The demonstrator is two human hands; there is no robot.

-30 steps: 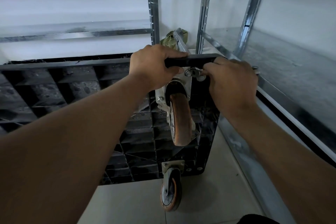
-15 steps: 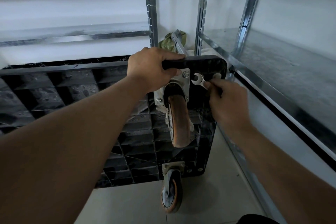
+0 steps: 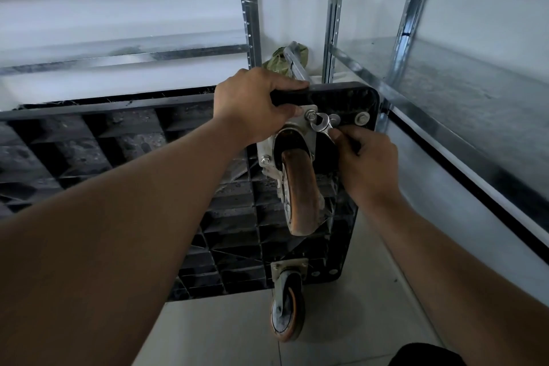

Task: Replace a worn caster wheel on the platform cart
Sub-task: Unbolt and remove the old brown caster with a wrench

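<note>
The black plastic platform cart (image 3: pixel 124 163) stands on its side, ribbed underside facing me. A worn orange caster wheel (image 3: pixel 298 196) hangs from a metal mounting plate (image 3: pixel 309 140) near the cart's top corner. My left hand (image 3: pixel 255 107) grips the cart's top edge just above the plate, thumb beside a bolt (image 3: pixel 311 115). My right hand (image 3: pixel 365 157) holds a small silver open-end wrench (image 3: pixel 322 125), its jaw lying just right of that bolt. Another bolt with a washer (image 3: pixel 361 119) sits at the corner.
A second orange caster (image 3: pixel 286 310) is mounted at the cart's lower corner, above the tiled floor (image 3: pixel 225 333). Galvanised shelving uprights (image 3: pixel 334 18) and a shelf (image 3: pixel 463 92) stand close behind and to the right. A green wrapped bundle (image 3: pixel 277 61) lies behind the cart.
My right hand has dropped from the cart's top edge to below the mounting plate, bringing the wrench into view at the bolt. My left hand keeps its grip on the edge.
</note>
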